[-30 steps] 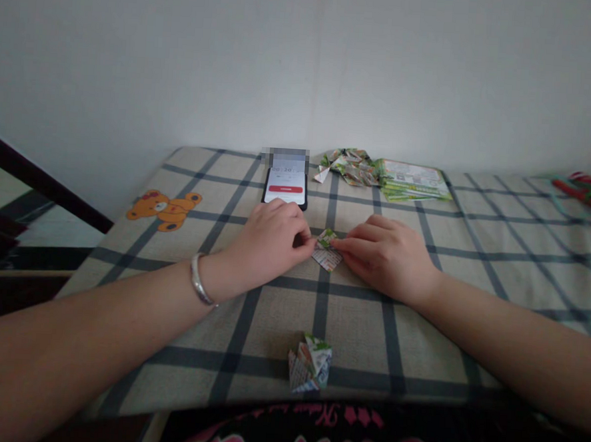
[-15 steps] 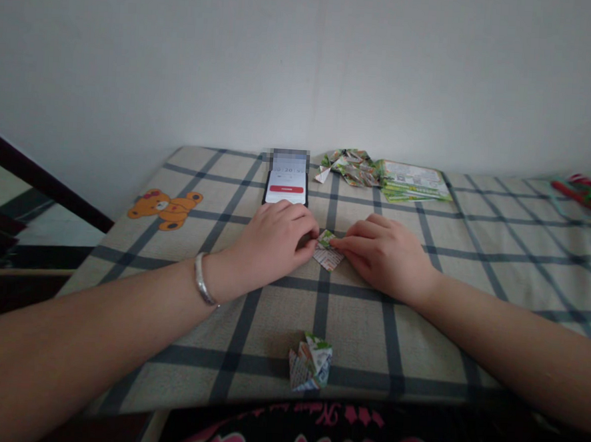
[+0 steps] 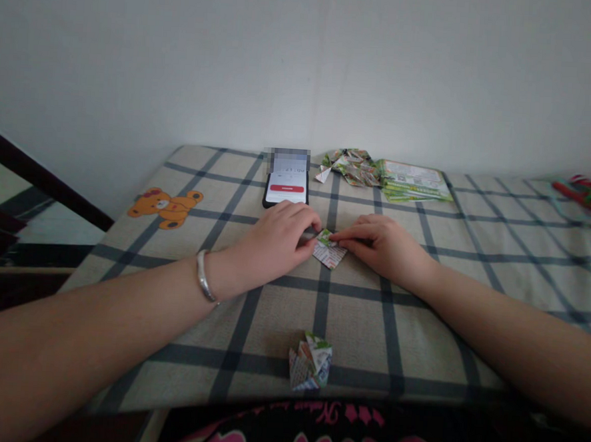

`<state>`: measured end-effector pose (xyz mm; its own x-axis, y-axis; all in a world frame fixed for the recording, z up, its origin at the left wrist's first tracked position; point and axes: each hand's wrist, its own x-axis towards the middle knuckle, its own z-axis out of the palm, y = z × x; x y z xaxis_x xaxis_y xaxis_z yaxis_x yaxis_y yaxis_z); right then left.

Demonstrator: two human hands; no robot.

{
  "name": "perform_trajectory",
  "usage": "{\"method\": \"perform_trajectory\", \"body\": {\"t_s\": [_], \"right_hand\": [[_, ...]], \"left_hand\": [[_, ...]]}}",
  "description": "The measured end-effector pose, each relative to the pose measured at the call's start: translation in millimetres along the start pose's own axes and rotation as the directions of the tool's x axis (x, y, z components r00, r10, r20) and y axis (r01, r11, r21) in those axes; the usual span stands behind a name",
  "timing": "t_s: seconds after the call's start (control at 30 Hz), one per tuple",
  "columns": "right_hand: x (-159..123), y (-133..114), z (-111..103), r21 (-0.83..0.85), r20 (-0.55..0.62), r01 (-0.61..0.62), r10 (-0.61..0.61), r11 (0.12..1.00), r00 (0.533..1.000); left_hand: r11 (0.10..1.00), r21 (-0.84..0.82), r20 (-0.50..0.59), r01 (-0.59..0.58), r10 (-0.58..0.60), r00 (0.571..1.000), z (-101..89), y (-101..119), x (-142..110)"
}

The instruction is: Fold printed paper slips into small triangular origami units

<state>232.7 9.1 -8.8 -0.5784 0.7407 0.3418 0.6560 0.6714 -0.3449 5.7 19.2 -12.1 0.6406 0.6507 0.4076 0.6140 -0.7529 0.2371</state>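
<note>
A small folded piece of printed paper lies on the checked tablecloth in the middle. My left hand, with a silver bangle on the wrist, is curled with its fingertips pressing the paper's left corner. My right hand rests beside it, fingers together, pinching the paper's upper right edge. A finished folded paper shape stands near the front edge, apart from both hands.
A phone with a lit screen lies just behind my left hand. Several folded paper pieces and a stack of printed sheets lie at the back. Red and green items are at the far right. A bear print marks the cloth's left.
My right hand has turned and drawn slightly back, fingers now stretched along the paper's top edge. The left hand shifted a little toward the paper. The paper stays in place.
</note>
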Motion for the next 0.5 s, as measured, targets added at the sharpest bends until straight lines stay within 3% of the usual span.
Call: {"method": "perform_trajectory", "body": {"t_s": [0.33,0.5], "right_hand": [[-2.2,-0.4,2.7,-0.108,-0.034,0.03,-0.033,0.994,0.999],[-4.8,-3.8,2.0,-0.194,-0.08,0.145,-0.163,0.97,0.983]], "left_hand": [[0.932,0.226,0.135,-0.283,0.257,0.957,-11.1,6.5,-4.3],[0.909,0.29,0.176,-0.3,0.258,0.95,-13.5,9.7,-6.6]]}}
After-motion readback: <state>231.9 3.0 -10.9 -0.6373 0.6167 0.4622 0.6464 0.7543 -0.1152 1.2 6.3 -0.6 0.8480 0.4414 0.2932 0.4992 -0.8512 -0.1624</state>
